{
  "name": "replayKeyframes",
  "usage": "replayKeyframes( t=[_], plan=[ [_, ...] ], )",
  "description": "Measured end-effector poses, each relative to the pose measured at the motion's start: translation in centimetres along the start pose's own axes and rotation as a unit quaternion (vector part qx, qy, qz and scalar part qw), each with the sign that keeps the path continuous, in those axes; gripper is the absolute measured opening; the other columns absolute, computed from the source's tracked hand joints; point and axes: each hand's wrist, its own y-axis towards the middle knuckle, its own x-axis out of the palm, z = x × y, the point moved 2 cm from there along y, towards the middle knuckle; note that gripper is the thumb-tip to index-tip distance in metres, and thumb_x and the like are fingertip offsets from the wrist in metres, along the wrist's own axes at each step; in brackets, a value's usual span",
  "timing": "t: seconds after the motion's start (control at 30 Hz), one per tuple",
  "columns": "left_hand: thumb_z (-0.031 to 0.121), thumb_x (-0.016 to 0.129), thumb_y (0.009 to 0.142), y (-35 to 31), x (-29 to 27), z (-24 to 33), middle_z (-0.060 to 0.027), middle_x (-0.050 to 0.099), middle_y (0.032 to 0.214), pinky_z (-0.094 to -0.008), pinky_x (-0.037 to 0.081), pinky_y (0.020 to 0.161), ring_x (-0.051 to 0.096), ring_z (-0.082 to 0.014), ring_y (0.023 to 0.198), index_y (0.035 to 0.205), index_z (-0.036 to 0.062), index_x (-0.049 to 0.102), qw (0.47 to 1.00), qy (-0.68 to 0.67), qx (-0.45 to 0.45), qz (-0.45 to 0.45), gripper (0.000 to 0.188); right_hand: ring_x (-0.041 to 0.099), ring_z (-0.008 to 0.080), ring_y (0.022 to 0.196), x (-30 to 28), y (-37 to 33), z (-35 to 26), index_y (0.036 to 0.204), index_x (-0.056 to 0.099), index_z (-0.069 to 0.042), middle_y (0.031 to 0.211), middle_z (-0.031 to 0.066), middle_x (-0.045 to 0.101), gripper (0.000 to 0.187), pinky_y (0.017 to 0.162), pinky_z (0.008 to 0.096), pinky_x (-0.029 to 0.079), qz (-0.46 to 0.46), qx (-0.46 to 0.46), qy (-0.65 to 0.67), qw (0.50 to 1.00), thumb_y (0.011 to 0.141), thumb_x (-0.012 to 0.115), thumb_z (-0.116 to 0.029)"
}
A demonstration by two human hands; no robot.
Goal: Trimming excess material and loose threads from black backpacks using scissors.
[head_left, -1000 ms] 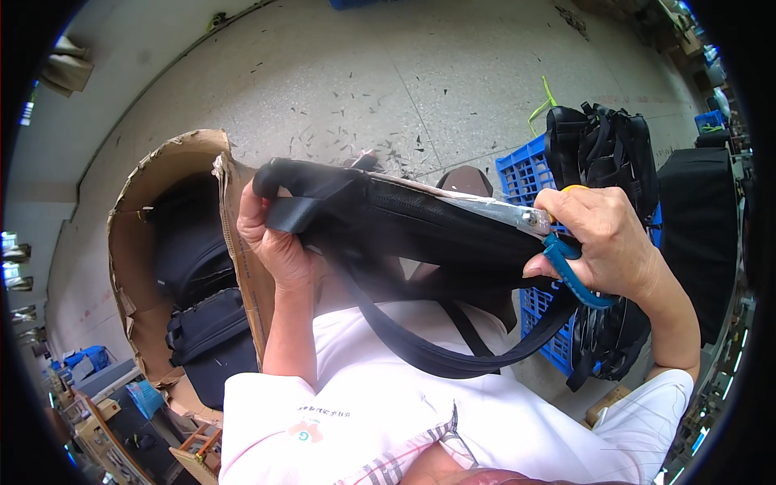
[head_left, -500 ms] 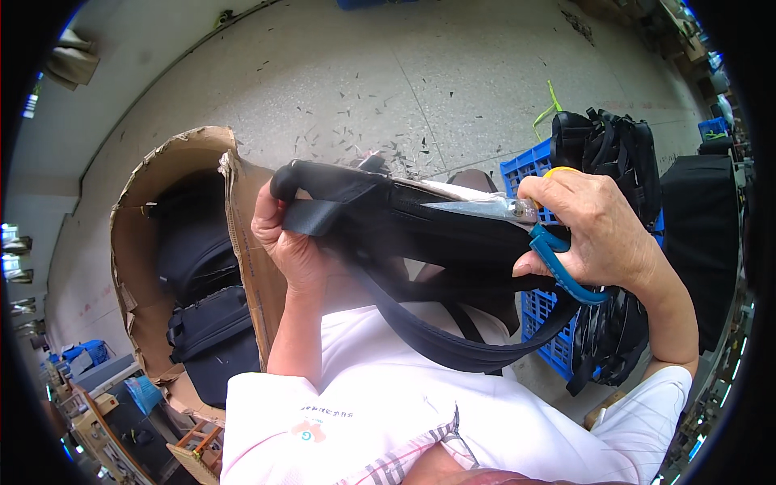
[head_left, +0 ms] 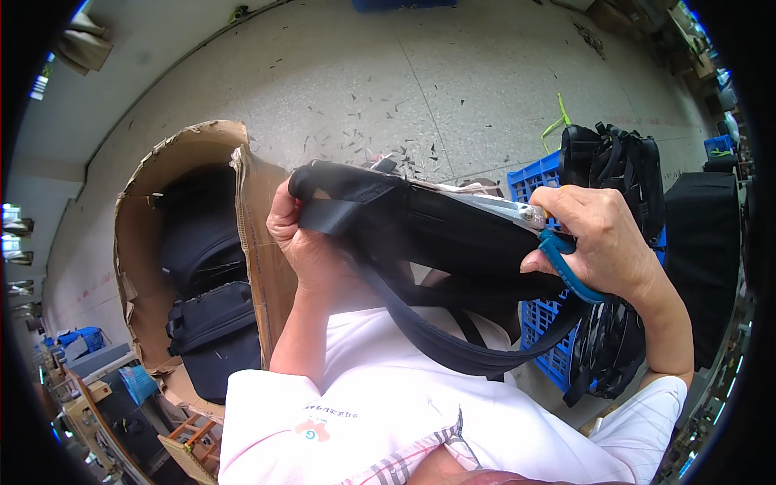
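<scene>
A black fabric bag [head_left: 477, 246] with a wide black strap [head_left: 453, 347] is held up in front of my white shirt. My left hand [head_left: 311, 246] is closed around the bag's left end, next to a short stiff black flap [head_left: 330, 215]. Scissors [head_left: 529, 214] with metal blades and blue-and-yellow handles are in my right hand [head_left: 602, 238], thumb and fingers closed on the handles. Their blades point left along the bag's upper edge, where pale lining or trim [head_left: 465, 188] shows. The blade tips are hard to make out against that edge.
On the left stands an open cardboard box [head_left: 263, 267] with black bags [head_left: 212, 311] inside. A blue plastic crate [head_left: 533, 174] at right carries black bags [head_left: 610, 162], with a large black fabric piece [head_left: 702, 259] beyond. Dark scraps [head_left: 380, 121] lie scattered on the grey floor.
The scissor blades have shifted from across the bag's black side up to its upper edge, and their handles look closer together. My left hand keeps its grip; the whole view has shifted slightly.
</scene>
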Motion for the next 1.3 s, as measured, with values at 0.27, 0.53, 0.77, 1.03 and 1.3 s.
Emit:
replayKeyframes(
  t=[0.27, 0.53, 0.77, 1.03, 1.3],
  plan=[
    [-0.005, 0.056, 0.078, -0.2, 0.8, 0.2, -0.0004, 0.060, 0.080, -0.0172, 0.043, 0.067, 0.053, -0.0050, 0.071, 0.092, 0.0011, 0.060, 0.994, 0.078, 0.007, 0.076, 0.015, 0.055, 0.0236, 0.057, 1.1, 1.0, 0.3, 0.089, 0.055, -0.001, 0.066, 0.0105, 0.052, 0.061, 0.053, 0.0308, 0.045, 0.011, -0.028, -0.003, 1.000, 0.064, 0.067, -0.055],
    [0.002, 0.065, 0.072, -0.1, -0.7, 0.0, -0.0033, 0.062, 0.095, -0.0239, 0.050, 0.077, 0.059, -0.0106, 0.085, 0.101, 0.0034, 0.058, 0.999, 0.039, 0.012, 0.014, 0.029, 0.055, 0.0201, 0.049, 1.0, 1.5, 0.0, 0.084, 0.058, -0.001, 0.058, 0.0084, 0.056, 0.050, 0.049, 0.0263, 0.045, 0.000, -0.026, 0.048, 0.998, 0.069, 0.068, -0.048],
    [0.003, 0.068, 0.071, 0.3, -1.0, -0.4, -0.0033, 0.063, 0.095, -0.0228, 0.050, 0.075, 0.060, -0.0102, 0.085, 0.101, 0.0037, 0.058, 0.999, 0.039, 0.001, -0.001, 0.032, 0.042, 0.0068, 0.049, 0.4, 0.4, 3.3, 0.090, 0.059, -0.002, 0.052, -0.0035, 0.038, 0.068, 0.047, 0.0195, 0.029, 0.015, 0.142, 0.314, 0.939, 0.064, 0.066, -0.064],
    [0.002, 0.068, 0.072, 0.2, 0.0, 0.2, -0.0038, 0.062, 0.089, -0.0196, 0.045, 0.071, 0.056, -0.0085, 0.075, 0.100, -0.0001, 0.058, 1.000, 0.010, 0.009, 0.021, 0.030, 0.044, 0.0108, 0.057, -1.6, -0.3, 4.3, 0.099, 0.055, 0.001, 0.060, 0.0005, 0.042, 0.083, 0.052, 0.0231, 0.034, 0.042, 0.141, 0.232, 0.962, 0.060, 0.061, -0.072],
    [-0.013, 0.057, 0.069, 0.2, 1.2, -0.2, -0.0060, 0.061, 0.092, -0.0202, 0.046, 0.070, 0.056, -0.0086, 0.077, 0.102, -0.0006, 0.058, 0.999, 0.010, 0.005, -0.037, 0.035, 0.047, 0.0152, 0.057, -0.5, 2.4, 1.1, 0.099, 0.057, -0.002, 0.067, 0.0052, 0.048, 0.072, 0.053, 0.0257, 0.038, -0.018, 0.023, 0.147, 0.989, 0.058, 0.071, -0.059]
  ],
)
